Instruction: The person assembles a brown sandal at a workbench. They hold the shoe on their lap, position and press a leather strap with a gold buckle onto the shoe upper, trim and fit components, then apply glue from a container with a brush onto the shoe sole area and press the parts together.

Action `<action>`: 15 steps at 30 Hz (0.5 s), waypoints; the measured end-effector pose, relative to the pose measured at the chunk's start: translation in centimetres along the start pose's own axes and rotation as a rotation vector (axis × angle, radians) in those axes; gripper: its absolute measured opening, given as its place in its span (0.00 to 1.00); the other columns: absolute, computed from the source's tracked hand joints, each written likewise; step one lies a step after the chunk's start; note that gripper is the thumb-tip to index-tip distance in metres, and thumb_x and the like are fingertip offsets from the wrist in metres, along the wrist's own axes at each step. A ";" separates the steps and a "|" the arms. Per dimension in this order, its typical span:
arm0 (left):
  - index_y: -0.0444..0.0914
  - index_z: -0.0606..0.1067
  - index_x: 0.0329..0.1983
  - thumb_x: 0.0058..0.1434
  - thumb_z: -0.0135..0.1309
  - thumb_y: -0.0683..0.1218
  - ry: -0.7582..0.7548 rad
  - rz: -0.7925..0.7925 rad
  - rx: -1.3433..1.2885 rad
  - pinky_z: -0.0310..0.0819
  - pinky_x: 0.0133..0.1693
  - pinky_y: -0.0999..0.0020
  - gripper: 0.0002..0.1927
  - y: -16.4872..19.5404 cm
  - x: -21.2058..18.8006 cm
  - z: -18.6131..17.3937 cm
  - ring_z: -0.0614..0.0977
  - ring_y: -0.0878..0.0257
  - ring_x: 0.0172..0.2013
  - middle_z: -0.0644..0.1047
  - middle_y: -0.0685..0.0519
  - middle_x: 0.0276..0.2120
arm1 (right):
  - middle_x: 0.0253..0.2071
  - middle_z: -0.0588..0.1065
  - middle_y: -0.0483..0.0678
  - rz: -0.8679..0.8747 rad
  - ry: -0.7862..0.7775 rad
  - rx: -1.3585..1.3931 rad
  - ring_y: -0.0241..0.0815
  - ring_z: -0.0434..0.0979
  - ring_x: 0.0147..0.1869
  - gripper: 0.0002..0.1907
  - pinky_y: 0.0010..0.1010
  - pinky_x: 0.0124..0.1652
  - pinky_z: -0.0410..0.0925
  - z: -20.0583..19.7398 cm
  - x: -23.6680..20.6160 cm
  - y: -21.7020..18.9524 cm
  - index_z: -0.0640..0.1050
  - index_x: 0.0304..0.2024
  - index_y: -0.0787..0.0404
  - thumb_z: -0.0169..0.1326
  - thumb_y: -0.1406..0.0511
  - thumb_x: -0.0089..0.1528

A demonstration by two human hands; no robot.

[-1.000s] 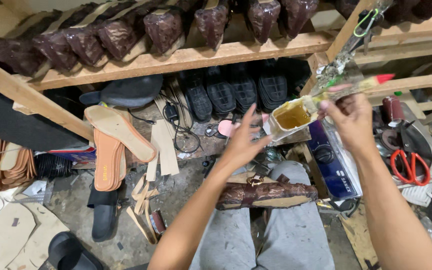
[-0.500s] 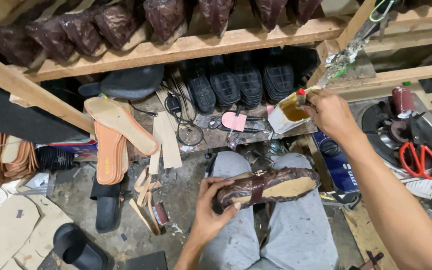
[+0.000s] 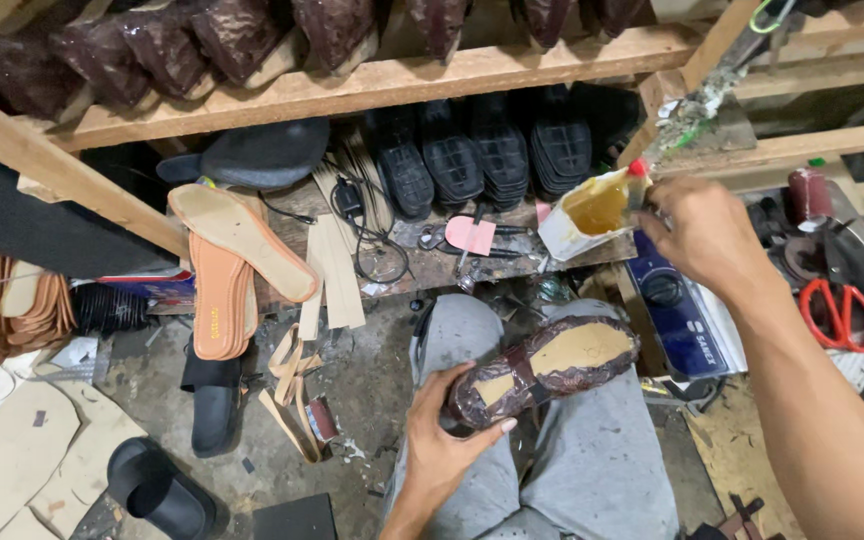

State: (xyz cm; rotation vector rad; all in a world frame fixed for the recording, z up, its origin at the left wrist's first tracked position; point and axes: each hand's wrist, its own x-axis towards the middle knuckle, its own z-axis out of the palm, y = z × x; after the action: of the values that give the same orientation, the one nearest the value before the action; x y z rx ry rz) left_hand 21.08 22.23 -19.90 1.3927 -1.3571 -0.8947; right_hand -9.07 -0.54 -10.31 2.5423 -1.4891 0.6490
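Left hand point(image 3: 447, 440) clamps the brown upturned leather shoe point(image 3: 544, 368) steady; right hand point(image 3: 704, 232), at two o'clock, grips the glue-filled white container point(image 3: 592, 212)—keep it level.

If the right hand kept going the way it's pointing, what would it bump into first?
The right hand points up-left, so it would probably meet the white container of amber glue right at its fingertips; it seems to touch it already, though depth is unclear.

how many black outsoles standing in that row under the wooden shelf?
4 black ridged outsoles, side by side on the ledge below the wooden shelf: at and. More may be hidden in the dark gap to their right.
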 end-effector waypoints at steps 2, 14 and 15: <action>0.35 0.71 0.61 0.44 0.76 0.43 0.048 0.086 -0.103 0.75 0.56 0.61 0.41 0.2 -0.7 1.6 0.80 0.55 0.53 0.75 0.44 0.51 | 0.41 0.77 0.59 0.056 0.007 0.057 0.61 0.77 0.44 0.09 0.47 0.43 0.71 -1.0 -0.7 -0.8 0.80 0.40 0.67 0.63 0.67 0.61; 0.33 0.70 0.61 0.47 0.72 0.38 0.075 0.130 -0.311 0.77 0.59 0.63 0.38 3.7 -3.1 4.8 0.82 0.55 0.57 0.78 0.40 0.59 | 0.47 0.76 0.48 0.296 0.420 0.877 0.34 0.75 0.45 0.07 0.23 0.48 0.72 -9.7 -13.8 -13.3 0.76 0.49 0.68 0.57 0.73 0.69; 0.32 0.70 0.61 0.46 0.73 0.38 0.081 0.219 -0.257 0.77 0.60 0.61 0.38 4.3 -3.5 4.4 0.83 0.53 0.57 0.78 0.38 0.60 | 0.47 0.76 0.50 0.296 0.408 0.820 0.35 0.75 0.44 0.08 0.22 0.46 0.71 -10.0 -14.9 -14.3 0.77 0.49 0.69 0.58 0.73 0.68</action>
State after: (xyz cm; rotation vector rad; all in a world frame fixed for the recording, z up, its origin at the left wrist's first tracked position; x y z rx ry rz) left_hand 15.27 25.41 -17.43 1.0513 -1.2563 -0.8248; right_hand -6.12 21.83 -6.05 2.3998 -1.6758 2.0368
